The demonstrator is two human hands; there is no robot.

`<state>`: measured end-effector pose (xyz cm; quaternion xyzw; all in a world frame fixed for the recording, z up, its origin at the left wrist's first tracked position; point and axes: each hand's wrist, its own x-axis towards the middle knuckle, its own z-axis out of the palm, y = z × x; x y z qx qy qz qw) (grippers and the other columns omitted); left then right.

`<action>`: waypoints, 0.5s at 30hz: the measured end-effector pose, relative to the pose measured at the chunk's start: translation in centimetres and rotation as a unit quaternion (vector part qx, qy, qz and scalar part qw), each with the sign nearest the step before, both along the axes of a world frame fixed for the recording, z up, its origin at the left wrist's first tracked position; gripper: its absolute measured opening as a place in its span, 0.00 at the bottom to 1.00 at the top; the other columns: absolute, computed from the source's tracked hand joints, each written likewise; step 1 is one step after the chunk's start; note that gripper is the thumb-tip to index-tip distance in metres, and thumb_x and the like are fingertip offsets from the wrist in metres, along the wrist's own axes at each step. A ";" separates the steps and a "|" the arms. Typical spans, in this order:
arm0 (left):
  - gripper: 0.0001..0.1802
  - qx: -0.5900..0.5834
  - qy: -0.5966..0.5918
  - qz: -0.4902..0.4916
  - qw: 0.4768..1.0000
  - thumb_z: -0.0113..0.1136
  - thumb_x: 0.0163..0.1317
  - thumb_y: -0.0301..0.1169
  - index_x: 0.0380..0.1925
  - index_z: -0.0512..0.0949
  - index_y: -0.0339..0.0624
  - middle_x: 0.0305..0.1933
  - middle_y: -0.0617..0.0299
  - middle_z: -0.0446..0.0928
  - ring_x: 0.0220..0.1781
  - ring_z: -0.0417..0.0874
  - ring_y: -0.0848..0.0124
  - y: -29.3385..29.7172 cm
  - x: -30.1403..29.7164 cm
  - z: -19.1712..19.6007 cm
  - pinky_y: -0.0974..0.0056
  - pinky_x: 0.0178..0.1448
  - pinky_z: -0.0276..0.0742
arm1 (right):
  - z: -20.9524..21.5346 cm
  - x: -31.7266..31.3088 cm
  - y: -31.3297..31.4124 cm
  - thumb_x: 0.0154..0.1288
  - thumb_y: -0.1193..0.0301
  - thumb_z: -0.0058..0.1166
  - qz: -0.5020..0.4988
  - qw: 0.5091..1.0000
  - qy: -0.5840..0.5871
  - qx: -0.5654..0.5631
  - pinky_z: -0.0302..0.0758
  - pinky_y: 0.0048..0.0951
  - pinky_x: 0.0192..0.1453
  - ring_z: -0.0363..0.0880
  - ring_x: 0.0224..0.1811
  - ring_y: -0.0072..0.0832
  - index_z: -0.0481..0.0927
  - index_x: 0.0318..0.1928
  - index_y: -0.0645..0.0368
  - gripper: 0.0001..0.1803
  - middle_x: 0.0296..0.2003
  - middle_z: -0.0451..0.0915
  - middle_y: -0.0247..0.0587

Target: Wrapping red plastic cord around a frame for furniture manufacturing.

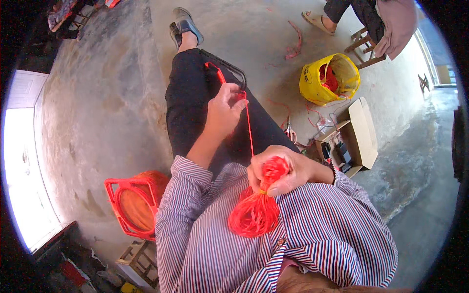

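Note:
My left hand is above my thighs, its thumb and fingers pinched on a red cord. Beyond these fingers, a thicker red length runs to a dark bent metal rod frame over my legs. The taut cord comes back toward my chest, to my right hand. There, my right hand grips a bundle of red cord, cinched by a narrow yellow band. One end of the bundle bulges above the thumb; the looser loops hang against my striped shirt.
On the floor to my right are a yellow bucket with red material inside, scissors and an open cardboard box with dark items. An orange plastic basket is at my left. Another person sits on a wooden stool at far right.

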<state>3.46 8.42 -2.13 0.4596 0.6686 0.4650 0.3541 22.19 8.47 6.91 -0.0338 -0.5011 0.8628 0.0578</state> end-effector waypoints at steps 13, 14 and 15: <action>0.12 0.157 0.072 0.097 0.980 0.57 0.65 0.28 0.46 0.75 0.36 0.29 0.63 0.76 0.30 0.74 0.78 1.3 0.1 1.6 0.74 0.37 0.72 | 4.4 0.9 7.6 0.50 0.62 0.66 -0.245 0.762 0.064 0.596 0.72 0.33 0.34 0.79 0.30 0.35 0.77 0.33 0.60 0.17 0.29 0.77 0.39; 0.10 0.079 -0.056 0.109 0.989 0.56 0.65 0.29 0.44 0.75 0.37 0.28 0.63 0.75 0.29 0.72 0.79 1.4 -0.6 2.3 0.75 0.34 0.70 | 3.2 0.4 8.4 0.50 0.63 0.64 -0.245 0.734 -0.050 0.631 0.73 0.36 0.35 0.79 0.32 0.37 0.78 0.34 0.58 0.15 0.30 0.78 0.39; 0.08 0.001 -0.185 0.116 0.976 0.55 0.66 0.30 0.41 0.75 0.37 0.28 0.64 0.75 0.27 0.71 0.81 1.9 -1.0 3.0 0.75 0.30 0.68 | 1.5 -0.2 9.1 0.50 0.64 0.62 -0.243 0.693 -0.167 0.659 0.75 0.39 0.37 0.80 0.34 0.40 0.79 0.36 0.56 0.13 0.32 0.79 0.39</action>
